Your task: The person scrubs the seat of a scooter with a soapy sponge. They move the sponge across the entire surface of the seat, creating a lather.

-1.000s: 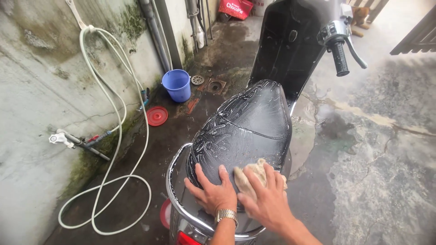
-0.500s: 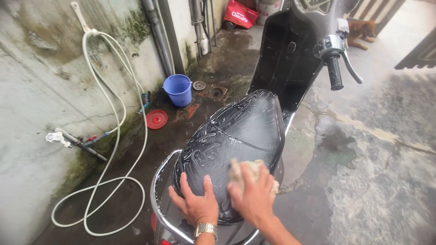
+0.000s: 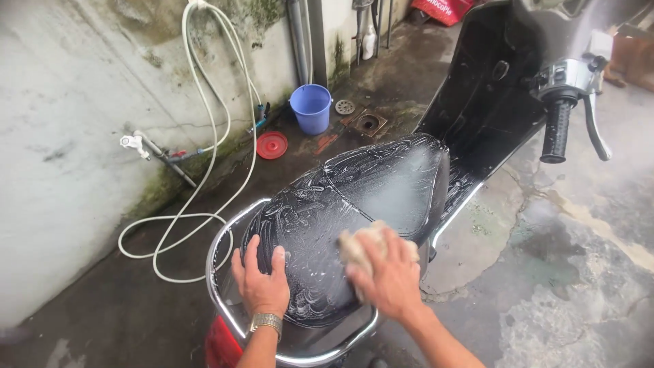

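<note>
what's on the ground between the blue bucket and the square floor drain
In the head view, a small round metal drain cover lies on the wet floor between the blue plastic bucket and the square floor drain.

A wet outdoor yard is seen in flat daylight. The concrete floor (image 3: 565, 300) is cracked, stained and darkened by water. At left, a pale wall (image 3: 61, 170) is streaked with green moss along its base. A white hose (image 3: 204, 170) is hung from the wall and looped on the ground, beside a tap (image 3: 133, 142). A blue bucket (image 3: 310, 108), a red lid (image 3: 272, 145) and a floor drain (image 3: 368, 123) are set near grey pipes (image 3: 300, 41).
</note>
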